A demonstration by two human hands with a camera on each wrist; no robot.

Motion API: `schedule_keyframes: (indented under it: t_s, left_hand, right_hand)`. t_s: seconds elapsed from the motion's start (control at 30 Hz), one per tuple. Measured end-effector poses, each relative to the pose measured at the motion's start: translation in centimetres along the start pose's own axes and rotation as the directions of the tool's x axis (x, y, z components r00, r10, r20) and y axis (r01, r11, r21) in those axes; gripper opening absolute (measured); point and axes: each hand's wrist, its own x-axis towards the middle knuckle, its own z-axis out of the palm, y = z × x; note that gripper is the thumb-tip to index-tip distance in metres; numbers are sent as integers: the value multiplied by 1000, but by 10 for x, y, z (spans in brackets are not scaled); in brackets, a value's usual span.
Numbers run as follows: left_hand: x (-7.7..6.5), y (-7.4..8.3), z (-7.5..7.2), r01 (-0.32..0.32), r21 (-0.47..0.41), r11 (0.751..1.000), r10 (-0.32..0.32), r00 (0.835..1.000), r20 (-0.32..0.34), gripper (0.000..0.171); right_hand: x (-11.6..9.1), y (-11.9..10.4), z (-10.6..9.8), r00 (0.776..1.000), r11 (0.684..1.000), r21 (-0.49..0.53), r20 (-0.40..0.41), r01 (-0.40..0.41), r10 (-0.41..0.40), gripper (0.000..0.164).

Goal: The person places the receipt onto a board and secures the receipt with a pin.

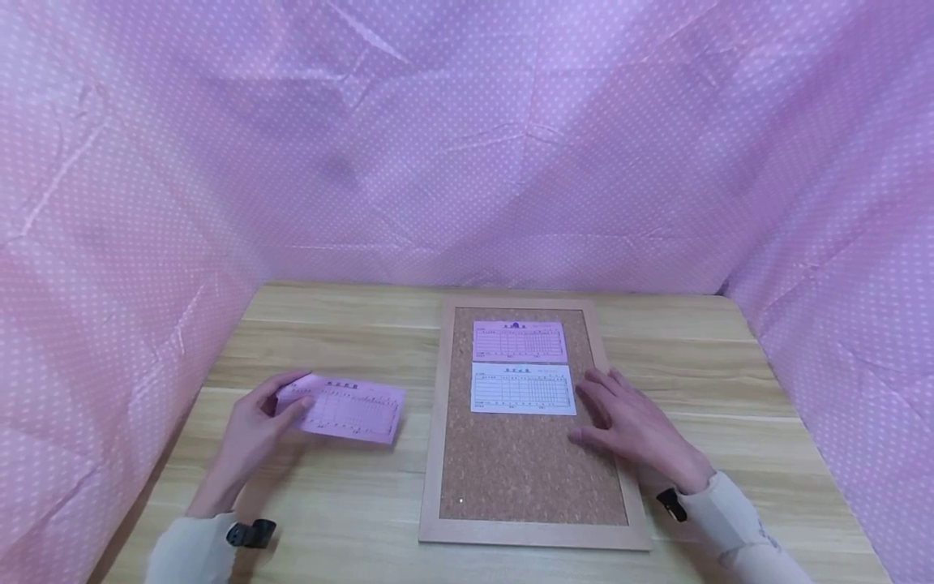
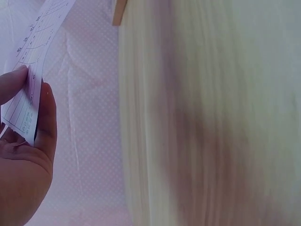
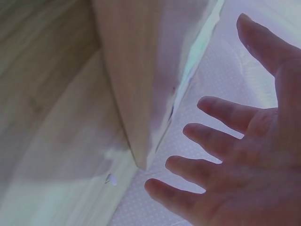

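Note:
My left hand (image 1: 251, 434) pinches a pink printed form slip (image 1: 350, 410) by its left end, thumb on top, over the table left of the board. In the left wrist view the slip (image 2: 35, 70) is seen almost edge-on between thumb and fingers. My right hand (image 1: 635, 422) hovers with spread fingers over the right side of a wood-framed cork board (image 1: 533, 470), holding nothing. On the cork, a pink slip (image 1: 518, 345) with a purple pushpin (image 1: 515, 324) at its top edge lies above a white slip (image 1: 524, 393).
The board lies on a light wooden table (image 1: 350, 503). A small pale speck (image 1: 461, 500) shows on the cork at lower left. In the right wrist view a tiny pale object (image 3: 111, 179) lies beside the frame. Pink dotted cloth (image 1: 467, 162) surrounds the table.

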Motion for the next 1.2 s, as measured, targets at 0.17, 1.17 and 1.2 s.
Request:
schedule_keyframes:
  t_s: [0.17,1.17,1.2]
  left_hand:
    - [5,3,9,-23,-31,999,23,1000,-6,41]
    - [24,62,78,26,-425,905,-60,996,-67,45]
    - [25,63,80,22,-433,901,-58,996,-70,45]
  right_hand:
    - [3,-4,-2,1000,1000,9,-19,0,1,82]
    - [14,-51,-14,955,961,255,-295,104,-25,69]
    - [14,-53,-14,953,958,263,-303,110,-27,68]
